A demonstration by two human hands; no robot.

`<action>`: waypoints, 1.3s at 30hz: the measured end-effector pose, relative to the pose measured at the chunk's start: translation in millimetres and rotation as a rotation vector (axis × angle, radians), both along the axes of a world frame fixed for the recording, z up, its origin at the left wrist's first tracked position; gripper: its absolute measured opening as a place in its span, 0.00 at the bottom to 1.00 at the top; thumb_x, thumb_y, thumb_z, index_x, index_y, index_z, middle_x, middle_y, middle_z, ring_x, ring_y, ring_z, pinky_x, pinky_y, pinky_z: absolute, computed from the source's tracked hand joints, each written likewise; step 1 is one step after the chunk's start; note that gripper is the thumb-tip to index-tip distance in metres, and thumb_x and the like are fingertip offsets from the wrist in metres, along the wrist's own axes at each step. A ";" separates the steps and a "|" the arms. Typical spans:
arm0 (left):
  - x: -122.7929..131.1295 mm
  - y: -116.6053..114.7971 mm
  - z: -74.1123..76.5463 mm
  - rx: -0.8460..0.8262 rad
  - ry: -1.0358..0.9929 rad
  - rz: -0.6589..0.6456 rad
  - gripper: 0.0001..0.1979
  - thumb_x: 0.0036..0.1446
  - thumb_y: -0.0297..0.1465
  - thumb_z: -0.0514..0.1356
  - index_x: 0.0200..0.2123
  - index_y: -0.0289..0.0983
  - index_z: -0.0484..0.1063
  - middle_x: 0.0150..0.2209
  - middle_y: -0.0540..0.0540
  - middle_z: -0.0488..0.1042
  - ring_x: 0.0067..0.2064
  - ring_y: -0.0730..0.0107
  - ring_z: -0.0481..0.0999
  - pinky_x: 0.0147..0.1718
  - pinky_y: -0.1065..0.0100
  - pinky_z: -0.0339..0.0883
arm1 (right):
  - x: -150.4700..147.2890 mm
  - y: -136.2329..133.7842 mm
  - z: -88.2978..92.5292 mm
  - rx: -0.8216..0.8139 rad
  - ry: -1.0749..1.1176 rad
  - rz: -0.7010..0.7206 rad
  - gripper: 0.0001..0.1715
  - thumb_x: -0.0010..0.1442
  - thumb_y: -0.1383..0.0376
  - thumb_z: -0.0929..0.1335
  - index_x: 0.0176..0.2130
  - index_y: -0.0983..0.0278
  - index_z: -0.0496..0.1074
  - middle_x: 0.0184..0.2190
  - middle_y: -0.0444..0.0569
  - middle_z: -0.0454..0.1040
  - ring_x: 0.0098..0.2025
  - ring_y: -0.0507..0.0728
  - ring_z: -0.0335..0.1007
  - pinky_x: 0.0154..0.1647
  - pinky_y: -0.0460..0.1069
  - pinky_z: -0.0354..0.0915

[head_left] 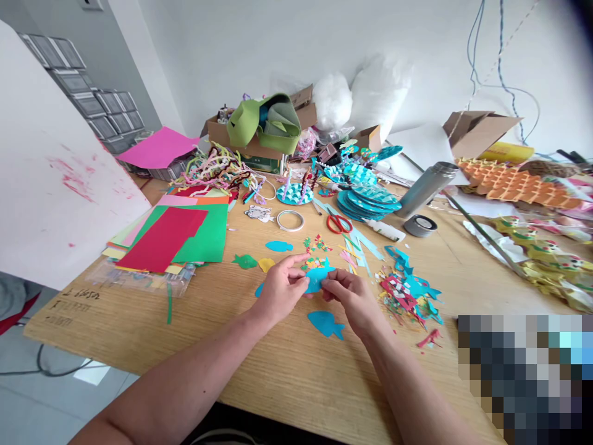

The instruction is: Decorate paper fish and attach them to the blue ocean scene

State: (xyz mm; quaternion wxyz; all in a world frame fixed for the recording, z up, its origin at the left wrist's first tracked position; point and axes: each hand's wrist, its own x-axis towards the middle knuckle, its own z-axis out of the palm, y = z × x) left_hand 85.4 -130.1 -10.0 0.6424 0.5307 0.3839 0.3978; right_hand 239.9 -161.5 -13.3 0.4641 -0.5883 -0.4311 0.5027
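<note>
Between my two hands, just above the table, is a blue paper fish [317, 279]. My left hand [283, 284] pinches its left end between thumb and fingers. The right end is pinched by my right hand [351, 295]. Another blue paper fish [327, 324] lies flat on the table below my hands. Beyond them lie a blue paper cutout [278, 246], a green paper fish [244, 261] and a yellow cutout [266, 265]. Small coloured paper bits [317, 243] are heaped just past the held fish. One more blue piece is partly hidden by my left hand.
Red scissors [339, 224], a tape roll [290, 220] and a white glue bottle [384, 230] lie farther back. Coloured paper sheets [204, 232] are stacked at left. Paper scraps [410, 290] pile up at right. A grey thermos [428, 188] stands near stacked blue plates [365, 203].
</note>
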 end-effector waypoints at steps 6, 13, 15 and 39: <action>-4.7 5.9 1.7 -0.064 -0.036 0.085 0.27 0.48 0.27 0.60 0.54 0.34 0.67 0.24 0.55 0.70 0.26 0.74 0.72 0.27 0.68 0.75 | 5.4 0.9 1.7 0.031 0.274 -0.120 0.12 0.45 0.62 0.70 0.31 0.66 0.76 0.27 0.46 0.73 0.26 0.51 0.66 0.29 0.48 0.61; -11.2 9.0 15.7 -0.090 -0.049 0.149 0.29 0.47 0.28 0.61 0.54 0.30 0.65 0.25 0.52 0.74 0.25 0.71 0.75 0.25 0.70 0.73 | 10.5 -1.4 11.5 0.190 0.298 -0.111 0.23 0.49 0.61 0.73 0.45 0.62 0.72 0.29 0.44 0.73 0.29 0.51 0.67 0.34 0.49 0.62; -11.8 7.9 18.4 -0.077 -0.050 0.129 0.30 0.47 0.29 0.61 0.55 0.29 0.64 0.24 0.53 0.73 0.25 0.72 0.75 0.25 0.71 0.72 | 10.1 -2.9 15.0 0.262 0.294 -0.128 0.33 0.51 0.62 0.73 0.55 0.58 0.64 0.29 0.42 0.73 0.30 0.51 0.68 0.36 0.50 0.63; -76.6 -48.1 25.1 0.447 0.959 -0.028 0.12 0.55 0.31 0.56 0.41 0.40 0.75 0.44 0.42 0.73 0.48 0.57 0.72 0.48 0.59 0.64 | 9.3 -3.7 16.7 0.214 0.132 0.053 0.19 0.49 0.51 0.73 0.31 0.63 0.72 0.26 0.46 0.72 0.29 0.53 0.65 0.32 0.49 0.63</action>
